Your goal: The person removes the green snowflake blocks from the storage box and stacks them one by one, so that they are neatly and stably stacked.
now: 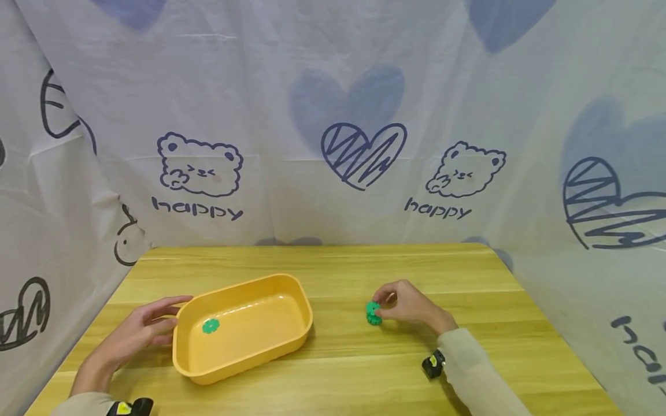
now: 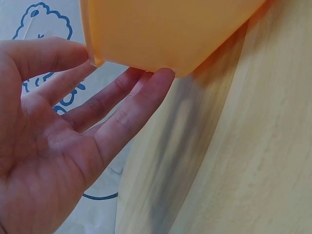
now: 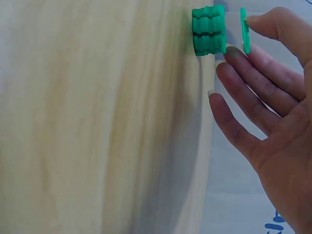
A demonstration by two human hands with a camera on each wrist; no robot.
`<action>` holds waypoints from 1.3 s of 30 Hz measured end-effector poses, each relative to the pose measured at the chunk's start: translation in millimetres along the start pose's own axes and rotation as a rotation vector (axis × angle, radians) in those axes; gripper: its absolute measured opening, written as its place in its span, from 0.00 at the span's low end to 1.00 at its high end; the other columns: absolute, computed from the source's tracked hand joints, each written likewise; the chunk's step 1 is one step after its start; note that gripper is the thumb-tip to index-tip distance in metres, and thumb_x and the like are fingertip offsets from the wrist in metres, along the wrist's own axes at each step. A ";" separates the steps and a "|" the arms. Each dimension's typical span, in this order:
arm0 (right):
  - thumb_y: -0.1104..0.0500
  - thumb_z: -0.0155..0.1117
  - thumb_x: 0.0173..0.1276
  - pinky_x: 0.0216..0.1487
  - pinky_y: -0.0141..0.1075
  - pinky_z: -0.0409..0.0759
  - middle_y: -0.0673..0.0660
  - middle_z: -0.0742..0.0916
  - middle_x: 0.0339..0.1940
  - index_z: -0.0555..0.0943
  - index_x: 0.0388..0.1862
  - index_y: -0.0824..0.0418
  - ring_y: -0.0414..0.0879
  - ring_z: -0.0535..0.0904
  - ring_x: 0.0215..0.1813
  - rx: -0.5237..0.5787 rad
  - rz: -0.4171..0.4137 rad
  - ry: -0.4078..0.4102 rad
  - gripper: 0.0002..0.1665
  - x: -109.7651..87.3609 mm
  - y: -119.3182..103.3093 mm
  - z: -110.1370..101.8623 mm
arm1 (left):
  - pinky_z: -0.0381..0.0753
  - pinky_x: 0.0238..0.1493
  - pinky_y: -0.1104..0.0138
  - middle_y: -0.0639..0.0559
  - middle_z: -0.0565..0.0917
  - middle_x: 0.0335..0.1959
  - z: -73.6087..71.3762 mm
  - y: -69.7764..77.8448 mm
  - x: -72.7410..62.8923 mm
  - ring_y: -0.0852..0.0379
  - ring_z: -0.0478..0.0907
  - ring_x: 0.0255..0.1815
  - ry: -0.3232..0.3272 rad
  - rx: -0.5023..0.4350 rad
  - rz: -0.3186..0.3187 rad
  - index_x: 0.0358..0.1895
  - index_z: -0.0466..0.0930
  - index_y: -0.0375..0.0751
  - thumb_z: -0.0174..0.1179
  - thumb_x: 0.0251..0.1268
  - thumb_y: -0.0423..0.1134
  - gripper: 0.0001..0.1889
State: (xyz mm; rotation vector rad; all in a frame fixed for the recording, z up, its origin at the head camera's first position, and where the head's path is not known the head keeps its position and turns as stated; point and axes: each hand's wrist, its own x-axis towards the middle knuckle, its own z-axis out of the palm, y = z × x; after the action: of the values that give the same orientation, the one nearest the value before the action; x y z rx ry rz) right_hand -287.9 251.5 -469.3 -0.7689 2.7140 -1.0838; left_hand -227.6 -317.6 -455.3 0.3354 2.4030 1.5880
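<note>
My left hand [image 1: 130, 329] is at the left end of a yellow plastic basin [image 1: 255, 332], its extended fingers touching the outer wall and rim. One green flower-shaped disc [image 1: 210, 326] lies flat inside, towards that end. To the right of the basin, my right hand [image 1: 411, 303] pinches a thin green flower-shaped disc [image 3: 245, 31] between thumb and fingers. A short stack of matching green discs [image 3: 208, 30] stands on the table just below it, with a narrow gap showing between them in the right wrist view.
The wooden table [image 1: 343, 381] runs back to a white cloth [image 1: 281, 75] printed with hearts and bears, which also hangs on both sides. A small black camera [image 1: 433, 365] is strapped at the right wrist, and another [image 1: 136, 407] at the left.
</note>
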 end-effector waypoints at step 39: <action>0.55 0.77 0.62 0.52 0.35 0.86 0.50 0.91 0.44 0.89 0.44 0.56 0.44 0.85 0.46 -0.046 0.008 -0.037 0.13 -4.9 5.0 4.6 | 0.91 0.50 0.61 0.48 0.82 0.61 -0.5 2.2 -1.4 0.65 0.85 0.53 -0.014 -0.044 -0.012 0.78 0.61 0.32 0.57 0.79 0.40 0.31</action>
State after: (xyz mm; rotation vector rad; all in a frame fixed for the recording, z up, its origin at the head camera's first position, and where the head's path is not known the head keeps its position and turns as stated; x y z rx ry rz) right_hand -284.4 254.2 -476.4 -0.7762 2.7180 -0.9982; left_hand -226.3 -317.6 -453.0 0.3226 2.3517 1.6253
